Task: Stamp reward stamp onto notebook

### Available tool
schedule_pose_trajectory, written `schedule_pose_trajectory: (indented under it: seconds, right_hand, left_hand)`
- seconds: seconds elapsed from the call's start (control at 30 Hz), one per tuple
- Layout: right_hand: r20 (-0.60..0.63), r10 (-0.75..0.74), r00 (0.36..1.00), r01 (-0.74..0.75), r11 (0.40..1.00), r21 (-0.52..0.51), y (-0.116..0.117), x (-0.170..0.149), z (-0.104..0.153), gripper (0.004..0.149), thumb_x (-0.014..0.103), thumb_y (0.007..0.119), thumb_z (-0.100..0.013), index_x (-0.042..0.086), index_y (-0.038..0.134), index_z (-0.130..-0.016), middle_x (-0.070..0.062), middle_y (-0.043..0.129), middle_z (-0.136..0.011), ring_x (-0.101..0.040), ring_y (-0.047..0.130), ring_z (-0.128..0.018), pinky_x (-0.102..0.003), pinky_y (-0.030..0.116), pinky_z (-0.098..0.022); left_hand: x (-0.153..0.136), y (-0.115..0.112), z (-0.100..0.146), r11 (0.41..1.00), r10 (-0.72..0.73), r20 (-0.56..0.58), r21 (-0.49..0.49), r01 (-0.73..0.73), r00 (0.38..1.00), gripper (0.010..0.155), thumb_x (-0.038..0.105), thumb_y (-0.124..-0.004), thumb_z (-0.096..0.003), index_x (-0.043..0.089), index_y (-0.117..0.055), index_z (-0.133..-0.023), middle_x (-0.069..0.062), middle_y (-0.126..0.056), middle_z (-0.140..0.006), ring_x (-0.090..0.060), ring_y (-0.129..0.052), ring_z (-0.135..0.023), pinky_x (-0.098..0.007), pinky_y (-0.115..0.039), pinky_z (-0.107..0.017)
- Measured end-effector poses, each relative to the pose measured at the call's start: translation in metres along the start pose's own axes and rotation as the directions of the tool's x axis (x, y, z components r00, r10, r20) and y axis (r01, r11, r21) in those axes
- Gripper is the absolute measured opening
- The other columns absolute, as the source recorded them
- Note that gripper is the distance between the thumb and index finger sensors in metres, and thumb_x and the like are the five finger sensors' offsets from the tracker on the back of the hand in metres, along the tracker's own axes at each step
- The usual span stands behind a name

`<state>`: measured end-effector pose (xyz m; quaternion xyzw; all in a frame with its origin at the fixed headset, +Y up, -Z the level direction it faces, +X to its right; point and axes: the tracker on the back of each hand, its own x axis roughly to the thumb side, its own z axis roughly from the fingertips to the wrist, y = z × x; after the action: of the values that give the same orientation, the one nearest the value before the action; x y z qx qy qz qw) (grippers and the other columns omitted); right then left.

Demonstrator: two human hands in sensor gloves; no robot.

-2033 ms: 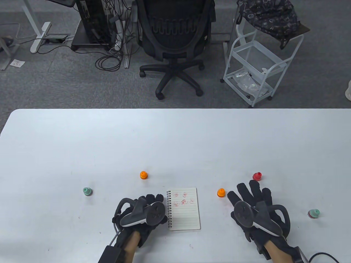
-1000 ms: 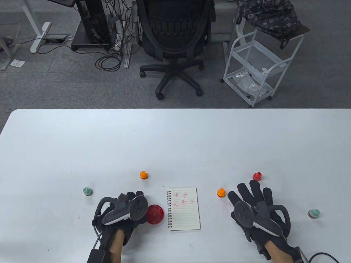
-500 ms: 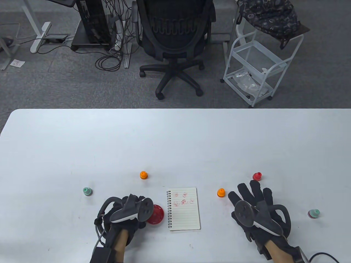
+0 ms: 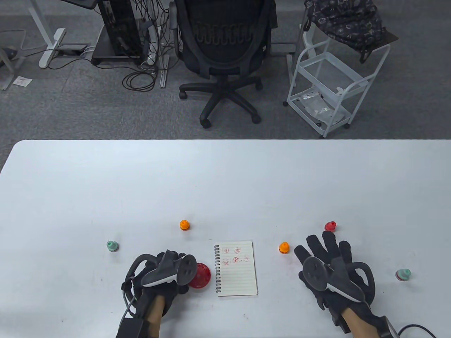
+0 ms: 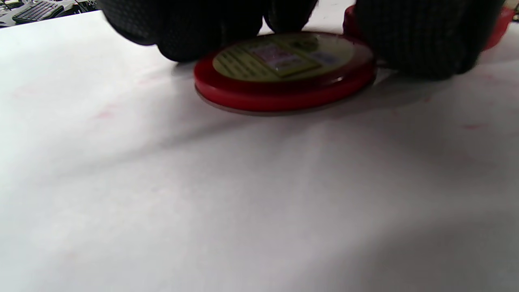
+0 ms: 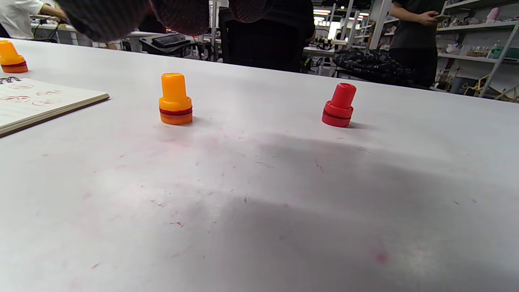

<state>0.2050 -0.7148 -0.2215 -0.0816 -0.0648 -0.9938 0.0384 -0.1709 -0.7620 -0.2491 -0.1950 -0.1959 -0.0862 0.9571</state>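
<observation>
A small spiral notebook (image 4: 236, 271) lies open near the table's front edge, with several red stamp marks on its upper lines. Just left of it sits an open red ink pad (image 4: 201, 275). My left hand (image 4: 165, 271) is beside the pad. In the left wrist view its fingers (image 5: 194, 28) and thumb (image 5: 421, 36) curl round the pad's red lid (image 5: 284, 73), which lies on the table. My right hand (image 4: 326, 248) lies flat with fingers spread, holding nothing. An orange stamp (image 4: 283, 247) (image 6: 175, 99) stands just left of it, a red stamp (image 4: 330, 226) (image 6: 339, 105) just beyond its fingertips.
Another orange stamp (image 4: 184, 224) stands behind the notebook on the left. Green stamps stand at the far left (image 4: 112, 246) and far right (image 4: 402, 274). The white table (image 4: 225, 183) stretches bare behind them. An office chair (image 4: 222, 52) and a white cart (image 4: 327, 88) stand beyond.
My left hand drew left off the ink pad with the lid, uncovering the red pad, then shifted slightly back right and set down. The right hand has barely moved.
</observation>
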Motion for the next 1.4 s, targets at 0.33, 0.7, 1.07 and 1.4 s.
schedule_pose_trajectory:
  seconds: [0.33, 0.7, 1.07, 1.4]
  right_hand:
    - [-0.023, -0.017, 1.000, 0.018, 1.000, 0.010, 0.003, -0.008, -0.002, 0.067, 0.053, 0.066, -0.041, 0.039, 0.045, -0.103, 0.001, 0.031, -0.116, -0.042, 0.015, -0.108, -0.070, 0.027, -0.076]
    - [-0.045, -0.077, 0.996, 0.076, 0.997, -0.015, 0.000, -0.015, -0.002, 0.066, 0.053, 0.066, -0.041, 0.039, 0.046, -0.103, 0.002, 0.032, -0.117, -0.041, 0.016, -0.109, -0.070, 0.027, -0.077]
    - [-0.039, -0.091, 0.995, 0.089, 0.995, -0.036, 0.000, -0.014, -0.002, 0.066, 0.053, 0.066, -0.041, 0.039, 0.047, -0.102, 0.002, 0.033, -0.116, -0.041, 0.016, -0.109, -0.070, 0.027, -0.077]
    - [-0.044, -0.127, 0.991, 0.125, 0.990, -0.059, 0.000, -0.019, 0.000, 0.066, 0.052, 0.067, -0.041, 0.038, 0.048, -0.102, 0.001, 0.036, -0.116, -0.042, 0.019, -0.109, -0.070, 0.029, -0.076]
  left_hand:
    - [0.001, 0.002, -0.001, 0.999, -0.013, 0.002, -0.039, 0.013, 1.000, 0.085, 0.050, -0.080, -0.0420, 0.012, -0.048, -0.110, -0.018, -0.055, -0.108, -0.049, -0.067, -0.089, -0.057, -0.063, -0.065]
    - [-0.018, 0.021, 0.010, 0.991, 0.048, -0.004, 0.127, -0.047, 0.999, 0.083, 0.049, -0.083, -0.0433, 0.012, -0.053, -0.111, -0.018, -0.056, -0.111, -0.052, -0.067, -0.092, -0.060, -0.063, -0.065]
    - [-0.018, 0.047, 0.037, 0.913, 0.028, 0.001, 0.407, -0.026, 1.000, 0.076, 0.056, -0.074, -0.0484, 0.015, -0.058, -0.110, -0.016, -0.065, -0.108, -0.049, -0.073, -0.090, -0.059, -0.066, -0.064]
    - [-0.019, 0.062, 0.059, 0.829, 0.032, 0.014, 0.559, -0.034, 0.999, 0.072, 0.054, -0.074, -0.0497, 0.016, -0.061, -0.110, -0.016, -0.067, -0.108, -0.049, -0.075, -0.089, -0.060, -0.067, -0.064]
